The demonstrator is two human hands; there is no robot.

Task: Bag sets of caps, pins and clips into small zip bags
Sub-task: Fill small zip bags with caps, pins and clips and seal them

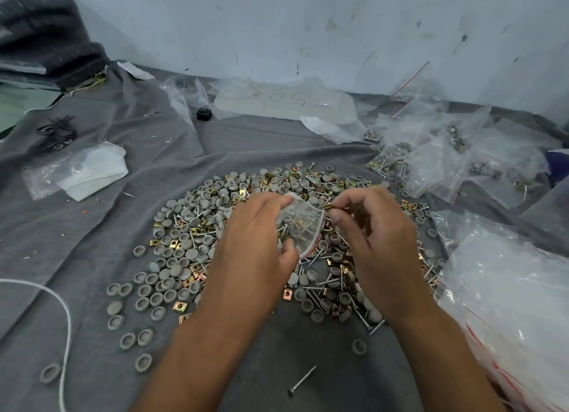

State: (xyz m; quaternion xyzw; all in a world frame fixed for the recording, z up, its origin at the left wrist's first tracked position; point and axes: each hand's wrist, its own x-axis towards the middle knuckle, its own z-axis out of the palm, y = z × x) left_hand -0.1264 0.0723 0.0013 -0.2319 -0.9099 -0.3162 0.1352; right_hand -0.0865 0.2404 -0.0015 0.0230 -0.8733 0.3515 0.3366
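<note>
The left hand (261, 236) pinches a small zip bag (303, 227) open above the heap of caps, pins and clips (191, 227) at the centre of the grey cloth (92, 242). The right hand (369, 227) pinches a brass clip (328, 207) at the bag's mouth. Step in hand: filling. Next: release the clip inside, then complete the set and seal the bag.
</note>
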